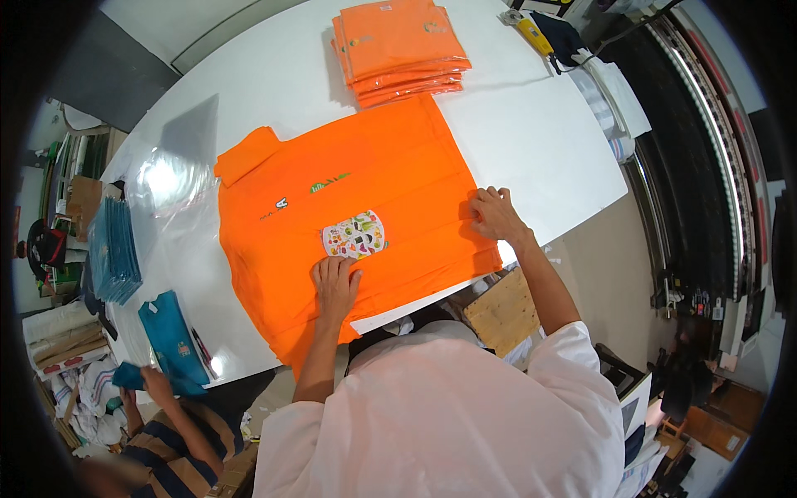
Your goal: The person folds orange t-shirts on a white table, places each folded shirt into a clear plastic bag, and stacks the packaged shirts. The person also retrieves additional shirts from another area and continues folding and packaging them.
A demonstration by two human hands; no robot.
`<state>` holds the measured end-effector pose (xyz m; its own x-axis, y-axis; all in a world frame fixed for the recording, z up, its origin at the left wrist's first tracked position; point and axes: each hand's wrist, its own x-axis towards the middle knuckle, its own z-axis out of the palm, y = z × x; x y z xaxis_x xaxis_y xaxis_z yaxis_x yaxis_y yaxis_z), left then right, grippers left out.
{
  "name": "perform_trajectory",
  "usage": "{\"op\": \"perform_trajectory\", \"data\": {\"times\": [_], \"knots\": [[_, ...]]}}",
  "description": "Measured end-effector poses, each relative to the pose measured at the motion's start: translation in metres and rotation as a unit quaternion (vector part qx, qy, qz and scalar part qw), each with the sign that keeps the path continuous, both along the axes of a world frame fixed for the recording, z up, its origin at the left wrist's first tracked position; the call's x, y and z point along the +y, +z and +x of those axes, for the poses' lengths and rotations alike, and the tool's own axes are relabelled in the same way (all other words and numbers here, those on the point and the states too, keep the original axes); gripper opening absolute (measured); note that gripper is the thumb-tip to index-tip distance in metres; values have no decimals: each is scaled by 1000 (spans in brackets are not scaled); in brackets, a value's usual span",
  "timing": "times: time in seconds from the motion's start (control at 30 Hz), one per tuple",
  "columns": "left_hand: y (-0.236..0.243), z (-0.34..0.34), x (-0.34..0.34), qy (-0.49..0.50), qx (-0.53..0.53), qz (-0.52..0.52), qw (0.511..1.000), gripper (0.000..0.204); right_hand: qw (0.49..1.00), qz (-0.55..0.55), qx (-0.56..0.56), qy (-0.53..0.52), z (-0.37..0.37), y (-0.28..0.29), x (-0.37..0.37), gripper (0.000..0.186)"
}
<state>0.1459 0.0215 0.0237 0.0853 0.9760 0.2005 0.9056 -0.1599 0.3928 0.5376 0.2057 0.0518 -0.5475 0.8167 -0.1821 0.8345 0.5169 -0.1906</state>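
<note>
An orange T-shirt (pixel 398 170) lies spread on the table in front of me, its sleeve side to the left and its lower edge to the right. It bears small prints and a rounded white patch with colourful pictures (pixel 354 235). My left hand (pixel 335 286) rests flat on the cloth just below this patch, fingers stretched out. At the right edge of the shirt, my right hand (pixel 496 216) has its fingers curled onto the fabric. Part of the shirt hangs over the near table edge by my left forearm.
A stack of folded orange shirts in clear bags (pixel 403 50) stands beyond the T-shirt on the white table (pixel 548 141). Clear plastic (pixel 178 170) lies left, near bagged teal shirts (pixel 114 249). A co-worker handles teal cloth (pixel 129 376) at lower left. A yellow-handled tool (pixel 534 35) lies far right.
</note>
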Motion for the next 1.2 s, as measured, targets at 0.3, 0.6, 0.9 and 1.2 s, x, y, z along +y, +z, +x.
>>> {"op": "perform_trajectory", "data": {"times": [0.3, 0.6, 0.9, 1.2], "knots": [[-19, 19, -3, 87, 5, 48, 995, 23, 949, 74, 258, -163, -1, -19, -26, 22], [-16, 75, -10, -34, 96, -82, 991, 60, 943, 100, 316, 15, -129, -25, -117, 50], [-18, 77, -17, -24, 119, -95, 988, 66, 956, 154, -40, -248, 32, -33, -47, 38], [-6, 144, 19, -115, 116, -101, 981, 68, 796, -268, 328, -432, 59, -35, -77, 45]]}}
